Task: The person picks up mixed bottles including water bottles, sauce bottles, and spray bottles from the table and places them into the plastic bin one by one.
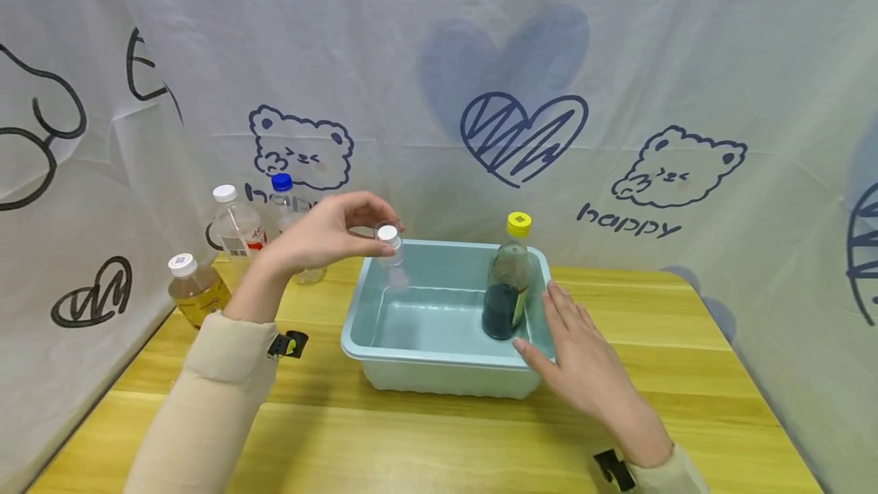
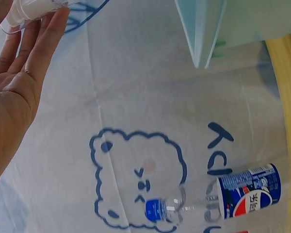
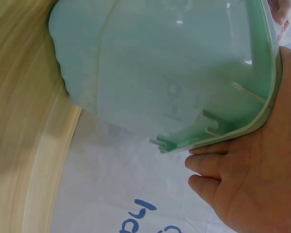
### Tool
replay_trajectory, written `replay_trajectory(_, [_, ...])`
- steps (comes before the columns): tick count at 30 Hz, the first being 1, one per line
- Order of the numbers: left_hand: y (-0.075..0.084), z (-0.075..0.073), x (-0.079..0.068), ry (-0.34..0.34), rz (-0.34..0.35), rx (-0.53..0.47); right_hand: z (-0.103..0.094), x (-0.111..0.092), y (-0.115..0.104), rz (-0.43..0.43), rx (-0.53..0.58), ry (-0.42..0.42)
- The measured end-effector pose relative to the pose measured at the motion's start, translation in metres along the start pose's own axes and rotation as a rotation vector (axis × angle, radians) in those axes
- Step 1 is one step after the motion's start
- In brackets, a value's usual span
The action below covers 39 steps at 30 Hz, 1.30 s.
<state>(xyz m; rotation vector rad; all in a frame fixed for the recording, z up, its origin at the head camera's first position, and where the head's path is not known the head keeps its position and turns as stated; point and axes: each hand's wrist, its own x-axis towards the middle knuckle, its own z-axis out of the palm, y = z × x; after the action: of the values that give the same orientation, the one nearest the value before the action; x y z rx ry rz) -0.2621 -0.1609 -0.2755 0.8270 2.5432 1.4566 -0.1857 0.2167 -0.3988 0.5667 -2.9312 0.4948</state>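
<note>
My left hand (image 1: 328, 229) pinches a small clear bottle with a white cap (image 1: 389, 235) between thumb and fingers, above the left part of a pale blue-green plastic basin (image 1: 453, 374). In the left wrist view the fingers curve round that bottle (image 2: 36, 8) at the top left corner. A glass bottle of dark liquid with a yellow cap (image 1: 507, 288) stands inside the basin on the right. My right hand (image 1: 588, 360), fingers straight, rests against the basin's right rim. The right wrist view shows its palm side along the rim (image 3: 270, 104).
Left of the basin stand a clear bottle with a blue cap (image 1: 282, 183), a clear bottle with a white cap (image 1: 236, 223) and a yellow-labelled bottle (image 1: 199, 292). The wooden table (image 1: 411, 441) meets a printed cloth (image 1: 411, 136) at the back.
</note>
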Motion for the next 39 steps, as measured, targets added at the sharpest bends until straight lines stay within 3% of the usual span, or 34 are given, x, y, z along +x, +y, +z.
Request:
replay_trajectory(7, [0.004, 0.011, 0.027, -0.135, -0.003, 0.026, -0.002, 0.0, -0.001, -0.008, 0.004, 0.005])
replay_trajectory(18, [-0.002, 0.033, 0.066, -0.267, -0.021, 0.07, -0.002, -0.001, -0.001, -0.007, 0.005, 0.009])
replay_trajectory(29, [-0.011, 0.055, 0.097, -0.356, -0.035, 0.101, -0.001, 0.0, 0.0, 0.02, 0.014, -0.019])
replay_trajectory(39, [-0.021, 0.071, 0.113, -0.394, -0.1, 0.136, -0.001, 0.0, 0.0, 0.001, 0.01, 0.005])
